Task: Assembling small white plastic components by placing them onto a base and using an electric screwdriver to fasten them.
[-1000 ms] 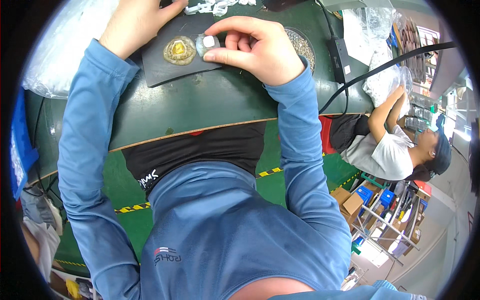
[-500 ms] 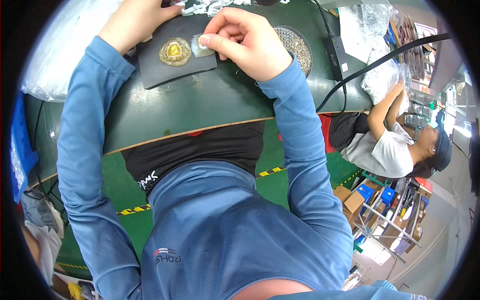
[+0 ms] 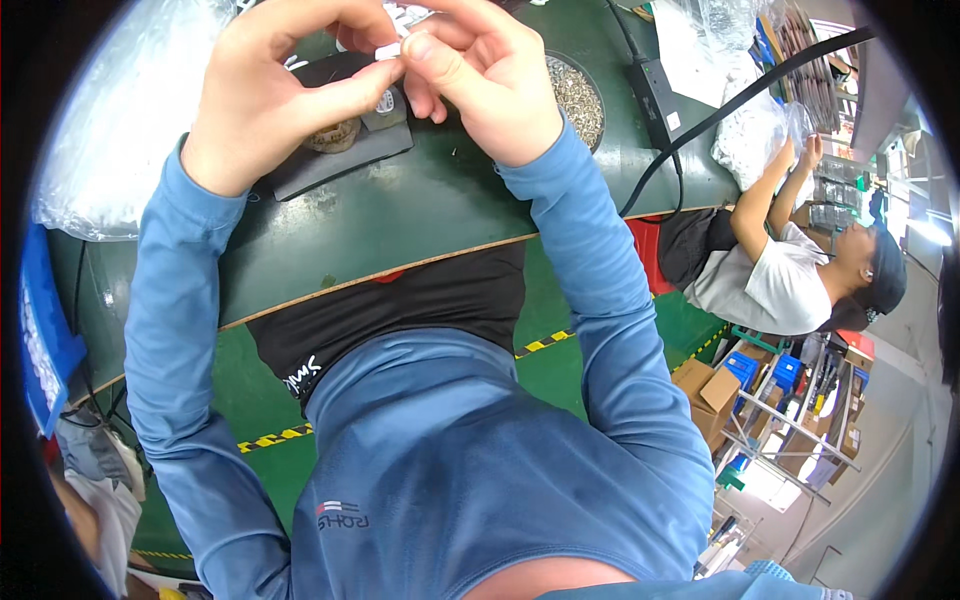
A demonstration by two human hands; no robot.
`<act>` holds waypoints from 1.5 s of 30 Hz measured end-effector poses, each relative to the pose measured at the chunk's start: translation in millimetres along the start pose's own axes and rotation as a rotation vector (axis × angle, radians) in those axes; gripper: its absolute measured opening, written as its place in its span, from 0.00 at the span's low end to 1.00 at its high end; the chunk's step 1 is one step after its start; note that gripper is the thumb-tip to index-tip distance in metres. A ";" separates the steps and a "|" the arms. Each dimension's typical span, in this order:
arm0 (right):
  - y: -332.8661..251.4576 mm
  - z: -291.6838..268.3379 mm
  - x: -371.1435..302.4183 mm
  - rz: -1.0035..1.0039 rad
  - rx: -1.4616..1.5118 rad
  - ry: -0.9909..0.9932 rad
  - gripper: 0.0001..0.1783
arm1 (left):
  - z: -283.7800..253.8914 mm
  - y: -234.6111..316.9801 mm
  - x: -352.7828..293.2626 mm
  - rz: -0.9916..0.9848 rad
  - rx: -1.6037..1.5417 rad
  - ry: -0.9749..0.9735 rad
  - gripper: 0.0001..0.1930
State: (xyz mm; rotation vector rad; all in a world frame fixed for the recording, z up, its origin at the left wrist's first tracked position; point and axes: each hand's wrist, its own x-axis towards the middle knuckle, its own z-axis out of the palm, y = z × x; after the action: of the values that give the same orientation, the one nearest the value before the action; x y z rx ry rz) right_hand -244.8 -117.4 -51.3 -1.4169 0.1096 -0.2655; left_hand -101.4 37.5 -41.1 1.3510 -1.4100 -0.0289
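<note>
My left hand (image 3: 290, 95) pinches a small white plastic piece (image 3: 388, 51) between thumb and fingers, above a dark flat block. Right beside it, my right hand (image 3: 490, 85) has its thumb and forefinger pressed together at the end of the white piece; whatever they grip is too small to make out. Below the hands lies the dark block (image 3: 345, 165), bearing a round yellowish-brown lump (image 3: 334, 138) and a translucent pale lump (image 3: 386, 112), both partly hidden by my left hand. Several loose white plastic pieces (image 3: 408, 16) lie behind my fingers.
A round tray of small metal parts (image 3: 575, 100) stands to the right on the green table (image 3: 450, 200). Beyond it are a black power adapter (image 3: 655, 105) and a cable. A clear plastic bag (image 3: 120, 130) covers the left side. A co-worker (image 3: 780, 270) sits at right.
My right hand has lifted off the pale lump and moved up to my left hand. My left hand has come in over the dark block, now with a white piece in its fingers.
</note>
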 end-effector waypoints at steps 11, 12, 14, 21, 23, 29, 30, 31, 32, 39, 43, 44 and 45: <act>9.3 0.6 -0.5 -0.086 0.051 0.136 0.12 | 0.2 2.2 -2.6 -0.531 -0.776 -0.125 0.06; 8.9 2.3 -1.0 -0.085 -0.020 0.207 0.12 | 0.5 -0.1 -2.5 -0.514 -0.817 -0.101 0.07; 5.4 6.8 -3.3 -0.097 0.000 0.250 0.11 | -3.1 -4.0 1.9 -0.487 -0.598 0.052 0.06; -3.0 11.6 -5.7 -0.084 -0.099 0.332 0.11 | -10.9 -9.5 2.3 -0.049 0.517 -0.036 0.04; -3.6 8.9 -8.2 -0.103 -0.131 0.346 0.11 | -8.8 10.4 9.3 -0.162 0.204 0.001 0.04; -6.2 16.8 -8.4 -0.107 -0.195 0.357 0.11 | 15.9 3.7 -5.5 -0.384 -0.522 -0.008 0.07; -7.0 18.9 -9.4 -0.113 -0.239 0.407 0.11 | 17.2 3.5 -5.2 -0.422 -0.620 -0.017 0.07; -4.3 16.7 -9.8 -0.112 -0.240 0.407 0.11 | 16.8 3.6 -3.9 -0.461 -0.711 -0.023 0.07; 0.9 12.4 -10.4 -0.196 -0.290 0.352 0.12 | 17.3 3.5 -4.2 -0.462 -0.712 -0.023 0.07; 5.2 43.4 -0.7 -0.310 -0.091 0.503 0.17 | 14.6 -4.3 -8.2 -0.483 -0.625 -0.052 0.13; -2.2 6.5 -4.3 -0.410 -0.112 0.165 0.16 | 6.7 -1.3 -5.2 -0.494 -0.468 -0.116 0.14; -11.2 1.5 -6.6 -0.423 -0.376 0.153 0.15 | 8.6 0.7 -5.1 -0.498 -0.469 -0.114 0.14; -17.4 -1.7 -7.7 -0.434 -0.639 0.136 0.14 | 10.9 4.5 -3.3 -0.481 -0.386 0.035 0.14</act>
State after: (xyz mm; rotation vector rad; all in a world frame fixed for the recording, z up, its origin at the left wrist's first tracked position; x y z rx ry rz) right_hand -254.6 -119.4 -35.1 -2.0536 -0.0080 -0.7337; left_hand -112.8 34.5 -44.4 1.3211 -0.9593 -0.5640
